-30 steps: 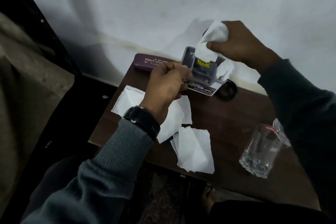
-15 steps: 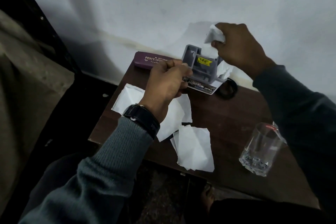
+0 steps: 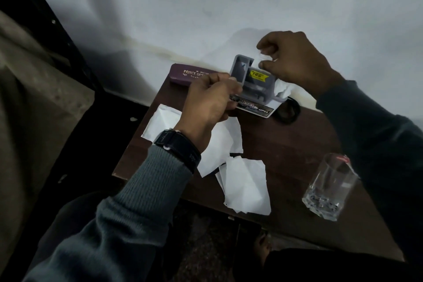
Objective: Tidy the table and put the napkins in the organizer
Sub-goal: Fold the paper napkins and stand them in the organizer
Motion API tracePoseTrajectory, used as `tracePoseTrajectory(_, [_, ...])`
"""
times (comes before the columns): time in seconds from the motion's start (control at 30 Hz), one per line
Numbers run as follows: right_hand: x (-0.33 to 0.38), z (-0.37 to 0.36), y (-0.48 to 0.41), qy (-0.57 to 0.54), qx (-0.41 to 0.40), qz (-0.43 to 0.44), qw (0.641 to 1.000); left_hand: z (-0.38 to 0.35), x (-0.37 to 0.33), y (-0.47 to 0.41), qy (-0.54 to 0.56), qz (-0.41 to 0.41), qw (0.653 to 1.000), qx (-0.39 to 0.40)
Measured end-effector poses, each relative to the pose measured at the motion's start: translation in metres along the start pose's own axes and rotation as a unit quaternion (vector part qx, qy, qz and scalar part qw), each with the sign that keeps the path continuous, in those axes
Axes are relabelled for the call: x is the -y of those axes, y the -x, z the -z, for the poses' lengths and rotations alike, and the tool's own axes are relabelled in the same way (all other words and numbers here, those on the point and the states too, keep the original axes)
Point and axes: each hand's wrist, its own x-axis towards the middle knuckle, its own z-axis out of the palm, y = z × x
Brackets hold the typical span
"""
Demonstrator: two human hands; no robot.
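I'm in the middle of the stuffing step. My right hand (image 3: 295, 59), in the upper middle of the frame, pinches a napkin (image 3: 262, 57) between thumb and curled fingers directly over the grey organizer (image 3: 251, 89). Only a small white scrap shows below the knuckles. The rest looks to be down inside a back slot, though the hand hides how deep it sits.

My left hand (image 3: 210, 101), just left of centre, has its fingers curled round the organizer's front left corner and seems to be bracing it. A second napkin (image 3: 282, 90) sits crumpled in the organizer's right-hand side, under my right wrist.

The task is well short of done, I'd say. Several loose napkins (image 3: 246, 186) lie flat on the table (image 3: 286, 144), from centre left to lower centre, some overlapping and one partly under my left wrist.

Next I'd press this one fully in and let go. Then I'd pick up a flat sheet, and it will need folding or bunching to fit so narrow a slot. The glass (image 3: 329, 188) at lower right stands near my right sleeve, so that arm should travel carefully.
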Motion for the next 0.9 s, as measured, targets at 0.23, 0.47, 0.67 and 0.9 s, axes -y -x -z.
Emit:
tracePoseTrajectory(0.23, [0.032, 0.015, 0.07, -0.133, -0.185, 0.009, 0.974, 0.03, -0.003, -0.007, -0.319, -0.162, 0.931, -0.076])
tracePoseTrajectory(0.47, [0.044, -0.05, 0.197, -0.049, 0.205, -0.173, 0.962, 0.046, 0.012, -0.004, -0.589, -0.075, 0.803, 0.047])
tracePoseTrajectory(0.67, [0.088, -0.088, 0.209, -0.047, 0.13, -0.128, 0.982, 0.028, 0.013, -0.001, -0.585, -0.095, 0.804, 0.049])
tracePoseTrajectory(0.9, [0.086, -0.095, 0.198, -0.078, 0.099, -0.146, 0.981, 0.019, 0.015, 0.003, -0.581, -0.097, 0.806, 0.051])
